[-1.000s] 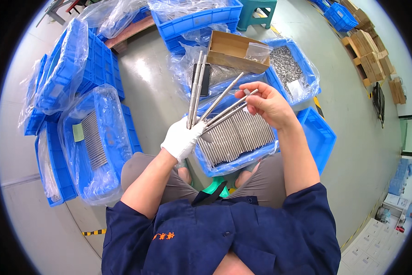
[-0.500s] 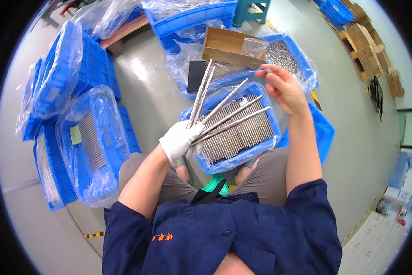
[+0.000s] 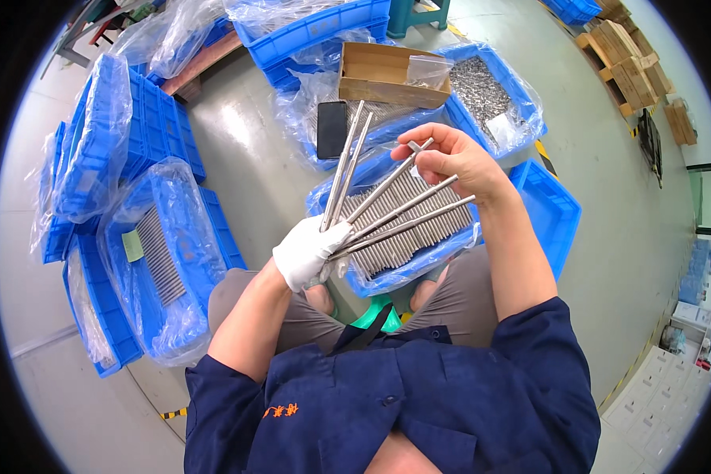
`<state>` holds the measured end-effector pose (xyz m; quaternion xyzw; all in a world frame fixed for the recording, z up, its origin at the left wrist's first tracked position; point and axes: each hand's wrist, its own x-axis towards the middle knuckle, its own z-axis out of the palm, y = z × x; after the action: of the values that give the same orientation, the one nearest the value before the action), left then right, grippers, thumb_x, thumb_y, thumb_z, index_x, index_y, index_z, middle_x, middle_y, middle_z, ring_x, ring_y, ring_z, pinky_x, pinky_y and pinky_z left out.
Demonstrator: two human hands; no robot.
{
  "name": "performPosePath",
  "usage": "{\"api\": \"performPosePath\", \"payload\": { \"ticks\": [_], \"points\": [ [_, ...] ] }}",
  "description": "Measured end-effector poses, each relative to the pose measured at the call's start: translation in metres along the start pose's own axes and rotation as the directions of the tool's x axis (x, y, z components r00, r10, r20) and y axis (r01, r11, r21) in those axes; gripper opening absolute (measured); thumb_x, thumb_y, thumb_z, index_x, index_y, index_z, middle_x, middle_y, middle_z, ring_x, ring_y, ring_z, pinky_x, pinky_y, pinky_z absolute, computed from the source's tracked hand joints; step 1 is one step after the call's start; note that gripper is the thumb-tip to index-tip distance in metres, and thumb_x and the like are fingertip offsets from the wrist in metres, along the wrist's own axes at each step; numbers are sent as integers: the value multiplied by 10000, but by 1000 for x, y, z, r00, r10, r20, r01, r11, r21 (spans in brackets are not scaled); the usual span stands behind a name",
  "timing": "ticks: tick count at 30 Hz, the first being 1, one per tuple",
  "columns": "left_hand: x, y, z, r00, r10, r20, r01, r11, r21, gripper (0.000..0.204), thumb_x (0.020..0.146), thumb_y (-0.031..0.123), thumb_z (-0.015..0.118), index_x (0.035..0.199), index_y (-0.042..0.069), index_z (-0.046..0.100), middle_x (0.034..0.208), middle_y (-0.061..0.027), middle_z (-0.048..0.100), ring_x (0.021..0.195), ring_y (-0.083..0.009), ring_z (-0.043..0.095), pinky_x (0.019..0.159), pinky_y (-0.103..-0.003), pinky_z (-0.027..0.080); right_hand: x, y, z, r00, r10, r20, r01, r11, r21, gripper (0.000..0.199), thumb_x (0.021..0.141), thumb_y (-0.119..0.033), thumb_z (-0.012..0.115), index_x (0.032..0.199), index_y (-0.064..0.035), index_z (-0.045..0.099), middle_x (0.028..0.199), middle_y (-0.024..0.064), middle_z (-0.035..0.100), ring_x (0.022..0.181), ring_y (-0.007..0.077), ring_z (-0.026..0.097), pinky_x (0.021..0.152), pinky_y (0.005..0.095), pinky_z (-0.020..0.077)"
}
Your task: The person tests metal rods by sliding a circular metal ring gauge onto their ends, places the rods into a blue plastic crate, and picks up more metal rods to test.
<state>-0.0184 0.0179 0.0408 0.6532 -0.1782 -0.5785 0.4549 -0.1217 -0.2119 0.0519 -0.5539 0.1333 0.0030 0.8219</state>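
My left hand point(image 3: 309, 251), in a white glove, grips a fan of several slim metal rods point(image 3: 403, 207) by their near ends. The rods spread up and to the right above a blue crate point(image 3: 371, 286), which is lined with plastic film and packed with rows of similar rods point(image 3: 383, 254). My bare right hand point(image 3: 458, 162) is at the far tip of the middle rod. Between its thumb and fingers it pinches a small metal piece point(image 3: 426, 144) against that tip. Whether the piece sits on the rod or only touches it, I cannot tell.
Beyond the crate lie a black phone point(image 3: 331, 130), an open cardboard box point(image 3: 387, 77) and a blue bin point(image 3: 534, 118) of small metal parts. An empty blue crate point(image 3: 557, 213) stands at right. Another film-lined crate point(image 3: 205, 276) holds rods at left, near stacked crates point(image 3: 154, 118).
My right hand has moved left and down from beside the parts bin, bringing the small metal piece to a rod's tip. My left hand still holds the fanned rods.
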Motion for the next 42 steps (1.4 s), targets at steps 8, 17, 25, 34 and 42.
{"api": "performPosePath", "payload": {
  "ticks": [8, 17, 25, 34, 42],
  "points": [
    [1, -2, 7, 997, 74, -15, -75, 996, -50, 338, 822, 367, 459, 689, 57, 478, 463, -45, 468, 308, -115, 395, 292, -223, 314, 7, 28, 27, 997, 45, 63, -52, 991, 124, 263, 705, -34, 622, 959, -25, 554, 910, 93, 597, 758, 122, 573, 629, 219, 465],
    [-3, -4, -1, 984, 38, 175, -18, 993, -117, 421, 833, 411, 432, 732, 11, 521, 458, -21, 421, 343, -83, 354, 336, -222, 278, -10, -13, -35, 943, -329, -48, 331, 919, 212, 215, 787, -29, 498, 998, -18, 536, 899, 100, 581, 609, 50, 497, 561, 174, 437],
    [-7, -5, 4, 966, 79, 247, -108, 988, 109, 428, 830, 405, 416, 580, 66, 494, 432, -14, 439, 367, -95, 389, 364, -254, 307, 12, 13, -20, 996, -88, 4, 84, 963, 257, 243, 815, -110, 522, 1039, -14, 513, 916, 105, 580, 639, 66, 515, 590, 178, 454],
    [-12, 4, 1, 937, 10, 350, -36, 997, 68, 446, 839, 388, 401, 534, 66, 454, 424, -11, 431, 363, -102, 378, 377, -260, 308, 9, 13, -11, 997, -8, 79, 1, 996, 84, 251, 766, -75, 560, 1004, -5, 522, 921, 131, 582, 586, 53, 488, 549, 155, 436],
    [-12, -2, -2, 969, -7, 247, 12, 1000, -19, 403, 825, 357, 475, 743, -31, 548, 495, -33, 464, 372, -75, 381, 354, -218, 281, 10, 13, -2, 996, 67, 65, -70, 997, 40, 239, 760, -72, 560, 988, -7, 531, 914, 134, 587, 541, 55, 493, 492, 154, 419]
  ]
}}
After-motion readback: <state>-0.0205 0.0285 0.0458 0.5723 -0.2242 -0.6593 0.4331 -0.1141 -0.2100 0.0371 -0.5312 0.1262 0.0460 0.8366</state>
